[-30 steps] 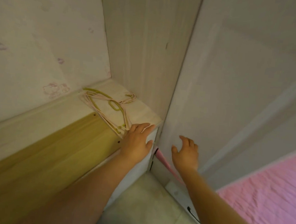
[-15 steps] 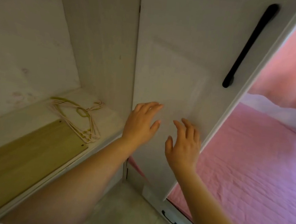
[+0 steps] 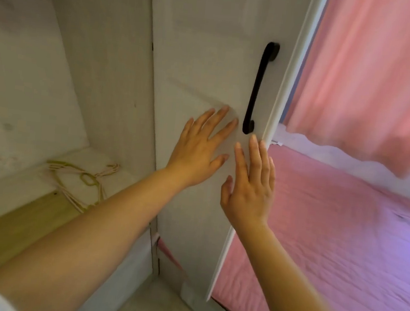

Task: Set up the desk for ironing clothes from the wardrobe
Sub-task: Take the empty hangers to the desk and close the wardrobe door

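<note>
The white wardrobe door [image 3: 208, 55] stands in front of me with a black bar handle [image 3: 258, 85] near its right edge. My left hand [image 3: 199, 152] reaches toward the door panel with fingers straight and spread, just left of the handle's lower end. My right hand [image 3: 251, 185] is raised beside it, fingers straight, close below the handle and near the door's edge. Neither hand holds anything. A strip of pink cloth [image 3: 172, 255] pokes out at the door's bottom hinge side.
To the left, a pale desk surface [image 3: 15, 187] with a yellow wood board [image 3: 17, 222] carries a bundle of thin hangers [image 3: 83, 181]. A bed with pink sheet [image 3: 340, 243] and a pink curtain [image 3: 371, 83] lie right. Floor tiles [image 3: 154, 306] show below.
My view swung up and right from the desk corner to the door. Both hands rose from the desk edge and door base to the panel by the handle.
</note>
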